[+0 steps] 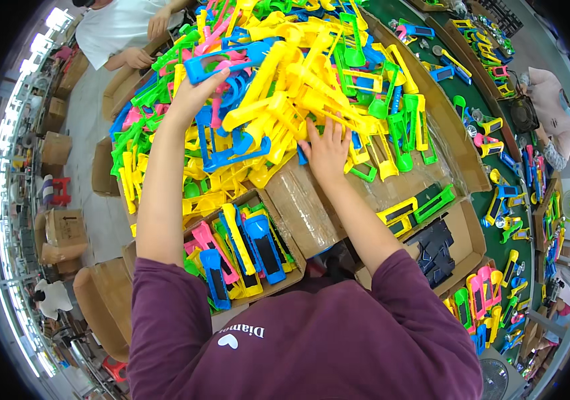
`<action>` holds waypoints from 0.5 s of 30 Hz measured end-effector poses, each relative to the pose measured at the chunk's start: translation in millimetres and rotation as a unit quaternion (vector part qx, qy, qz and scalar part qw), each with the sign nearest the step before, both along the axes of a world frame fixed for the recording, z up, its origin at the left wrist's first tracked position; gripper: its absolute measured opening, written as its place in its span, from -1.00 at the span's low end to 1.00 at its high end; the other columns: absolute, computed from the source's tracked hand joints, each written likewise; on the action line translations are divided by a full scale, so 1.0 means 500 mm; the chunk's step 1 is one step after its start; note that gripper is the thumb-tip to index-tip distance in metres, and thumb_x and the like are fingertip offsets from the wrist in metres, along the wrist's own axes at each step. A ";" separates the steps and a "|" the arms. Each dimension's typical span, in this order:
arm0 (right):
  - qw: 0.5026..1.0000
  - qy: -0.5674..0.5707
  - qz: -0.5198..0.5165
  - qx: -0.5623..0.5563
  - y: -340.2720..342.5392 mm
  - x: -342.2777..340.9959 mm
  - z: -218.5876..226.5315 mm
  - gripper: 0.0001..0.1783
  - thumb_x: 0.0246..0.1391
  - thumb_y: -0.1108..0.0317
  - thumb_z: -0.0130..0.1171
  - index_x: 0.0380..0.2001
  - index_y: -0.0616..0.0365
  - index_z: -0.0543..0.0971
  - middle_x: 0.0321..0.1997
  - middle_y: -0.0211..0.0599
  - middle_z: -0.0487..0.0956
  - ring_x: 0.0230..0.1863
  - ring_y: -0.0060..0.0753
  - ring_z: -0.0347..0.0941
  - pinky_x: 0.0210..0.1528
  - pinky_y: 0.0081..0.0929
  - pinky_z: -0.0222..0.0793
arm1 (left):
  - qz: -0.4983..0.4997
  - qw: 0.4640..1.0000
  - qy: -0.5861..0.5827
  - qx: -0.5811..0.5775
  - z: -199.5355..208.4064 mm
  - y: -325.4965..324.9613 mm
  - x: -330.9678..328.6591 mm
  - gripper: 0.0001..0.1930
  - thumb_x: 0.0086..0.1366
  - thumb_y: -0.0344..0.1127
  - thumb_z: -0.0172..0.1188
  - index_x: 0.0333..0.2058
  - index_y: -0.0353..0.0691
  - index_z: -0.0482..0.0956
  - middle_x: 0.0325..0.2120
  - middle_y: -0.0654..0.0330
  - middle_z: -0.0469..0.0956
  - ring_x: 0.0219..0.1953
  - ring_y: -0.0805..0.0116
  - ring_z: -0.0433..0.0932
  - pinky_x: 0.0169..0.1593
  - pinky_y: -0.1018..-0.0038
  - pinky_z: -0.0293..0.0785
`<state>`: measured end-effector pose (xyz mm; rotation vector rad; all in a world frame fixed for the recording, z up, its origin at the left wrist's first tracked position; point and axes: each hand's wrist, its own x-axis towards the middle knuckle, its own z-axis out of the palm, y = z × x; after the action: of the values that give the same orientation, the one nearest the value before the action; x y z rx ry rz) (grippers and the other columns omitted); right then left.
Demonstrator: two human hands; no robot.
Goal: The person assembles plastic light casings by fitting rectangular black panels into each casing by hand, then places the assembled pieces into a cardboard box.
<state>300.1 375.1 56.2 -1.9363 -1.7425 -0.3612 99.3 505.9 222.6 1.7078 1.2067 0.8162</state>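
A large heap of yellow plastic housings (278, 107), mixed with green, pink and blue ones, rises in front of me. My left hand (195, 97) reaches to its left side, with the fingers closed round the end of a blue plastic housing (228, 60) that has a long rectangular opening. My right hand (328, 150) lies against the near side of the heap, fingers spread over yellow pieces; the fingertips are partly among them. Below my left hand, another blue housing (235, 159) rests on the heap.
Close by on the left, a cardboard box (291, 273) holds housings with dark panels. A second box (475, 230) at the right contains black rectangular panels (435, 250). Farther right runs a green conveyor (471, 150) carrying assembled pieces. Co-workers (121, 33) are at the far left and right.
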 end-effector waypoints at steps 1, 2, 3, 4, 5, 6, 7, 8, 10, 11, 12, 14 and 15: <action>1.000 0.003 -0.003 0.002 0.014 0.004 0.003 -0.44 -0.25 0.02 0.17 -0.09 -0.11 0.42 0.01 -0.13 0.27 0.12 -0.08 0.06 0.11 -0.04 -0.11 | -0.006 1.000 -0.021 -0.001 0.002 -0.017 0.001 -0.57 0.05 -0.10 0.18 -0.12 -0.17 0.41 -0.35 0.28 0.45 -0.33 0.52 0.41 -0.34 0.56 0.38; 1.000 0.016 0.003 -0.019 0.023 0.005 0.008 -0.44 -0.26 0.06 0.19 -0.10 -0.08 0.41 0.01 -0.13 0.26 0.12 -0.09 0.06 0.12 -0.04 -0.11 | -0.014 0.999 -0.041 -0.003 0.005 -0.036 -0.001 -0.57 0.05 -0.11 0.18 -0.12 -0.17 0.41 -0.36 0.28 0.45 -0.33 0.52 0.41 -0.32 0.56 0.39; 0.999 0.029 0.008 -0.040 0.033 0.007 0.014 -0.44 -0.28 0.11 0.21 -0.10 -0.04 0.41 0.02 -0.13 0.25 0.13 -0.11 0.05 0.13 -0.03 -0.12 | -0.019 0.999 -0.038 -0.002 0.004 -0.048 -0.005 -0.57 0.05 -0.11 0.18 -0.12 -0.17 0.41 -0.36 0.28 0.45 -0.33 0.52 0.41 -0.32 0.56 0.39; 0.998 0.038 0.016 -0.053 0.040 0.006 0.023 -0.42 -0.34 0.14 0.25 -0.12 -0.02 0.43 0.04 -0.12 0.25 0.15 -0.10 0.02 0.14 -0.04 -0.12 | 0.001 1.000 -0.028 -0.001 0.003 -0.068 -0.012 -0.57 0.06 -0.12 0.18 -0.12 -0.19 0.41 -0.35 0.27 0.45 -0.33 0.52 0.41 -0.32 0.56 0.39; 0.998 0.041 0.015 -0.052 0.042 0.008 0.034 -0.42 -0.34 0.14 0.25 -0.12 -0.02 0.43 0.04 -0.12 0.25 0.15 -0.10 0.02 0.14 -0.04 -0.12 | 0.020 1.000 -0.019 0.000 0.005 -0.086 -0.018 -0.57 0.06 -0.13 0.18 -0.12 -0.20 0.41 -0.35 0.26 0.45 -0.33 0.52 0.41 -0.32 0.56 0.40; 0.994 0.024 0.017 -0.107 0.042 0.011 0.046 -0.44 -0.31 0.15 0.22 -0.11 0.00 0.43 0.06 -0.12 0.24 0.16 -0.11 0.01 0.15 -0.05 -0.13 | 0.033 0.998 -0.049 -0.016 0.009 -0.103 -0.020 -0.56 0.05 -0.16 0.20 -0.11 -0.25 0.40 -0.32 0.25 0.45 -0.29 0.51 0.40 -0.25 0.54 0.37; 0.987 0.007 0.022 -0.160 0.044 0.012 0.057 -0.45 -0.29 0.17 0.20 -0.11 0.02 0.42 0.07 -0.11 0.23 0.16 -0.12 0.00 0.16 -0.06 -0.14 | 0.034 0.998 -0.048 -0.012 0.004 -0.114 -0.033 -0.56 0.05 -0.16 0.20 -0.11 -0.25 0.40 -0.32 0.25 0.45 -0.29 0.51 0.40 -0.25 0.54 0.37; 0.996 -0.013 -0.019 -0.090 0.052 0.014 0.029 -0.54 -0.18 0.25 0.06 -0.12 0.16 0.43 0.10 -0.10 0.21 0.17 -0.13 0.01 0.20 -0.14 -0.15 | 0.042 0.997 -0.066 -0.020 -0.017 -0.119 -0.048 -0.56 0.04 -0.17 0.20 -0.12 -0.26 0.40 -0.30 0.24 0.45 -0.26 0.49 0.40 -0.20 0.51 0.34; 0.996 -0.042 -0.021 -0.072 0.030 0.025 -0.014 -0.56 -0.15 0.29 -0.01 -0.13 0.22 0.42 0.10 -0.10 0.21 0.17 -0.13 0.02 0.21 -0.18 -0.16 | 0.107 0.963 -0.224 -0.103 -0.060 -0.147 -0.057 -0.63 0.04 -0.21 0.20 -0.18 -0.23 0.42 -0.28 0.25 0.44 -0.23 0.46 0.39 -0.11 0.50 0.26; 0.996 -0.069 -0.013 -0.053 0.017 0.019 -0.010 -0.59 -0.11 0.34 -0.08 -0.14 0.28 0.41 0.11 -0.10 0.21 0.17 -0.14 0.02 0.22 -0.22 -0.16 | 0.112 0.963 -0.226 -0.096 -0.092 -0.163 -0.081 -0.63 0.04 -0.21 0.20 -0.18 -0.23 0.42 -0.28 0.25 0.44 -0.23 0.46 0.39 -0.11 0.50 0.26; 0.998 -0.028 0.026 -0.040 -0.009 0.014 0.003 -0.61 -0.10 0.41 -0.12 -0.15 0.35 0.40 0.10 -0.08 0.20 0.16 -0.12 0.04 0.20 -0.24 -0.11 | 0.173 0.937 -0.288 -0.094 -0.140 -0.175 -0.104 -0.64 0.03 -0.20 0.21 -0.21 -0.23 0.41 -0.31 0.24 0.43 -0.26 0.45 0.40 -0.13 0.51 0.26; 0.999 -0.004 0.033 -0.042 -0.046 0.025 -0.001 -0.62 -0.10 0.41 -0.11 -0.16 0.35 0.39 0.10 -0.07 0.21 0.16 -0.10 0.05 0.19 -0.22 -0.08 | 0.227 0.902 -0.353 -0.095 -0.178 -0.190 -0.110 -0.65 0.02 -0.19 0.21 -0.24 -0.22 0.41 -0.33 0.24 0.43 -0.28 0.43 0.40 -0.14 0.51 0.26; 0.998 0.024 0.038 -0.049 -0.063 0.033 -0.007 -0.62 -0.10 0.41 -0.11 -0.17 0.35 0.39 0.09 -0.05 0.21 0.15 -0.09 0.06 0.17 -0.20 -0.05 | 0.245 0.923 -0.278 -0.109 -0.191 -0.197 -0.106 -0.65 0.02 -0.20 0.21 -0.23 -0.20 0.41 -0.26 0.23 0.42 -0.20 0.41 0.37 -0.12 0.41 0.27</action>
<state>316.5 343.5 52.6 -1.9229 -1.8269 -0.2044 46.4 407.2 127.2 0.8978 1.2658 1.3040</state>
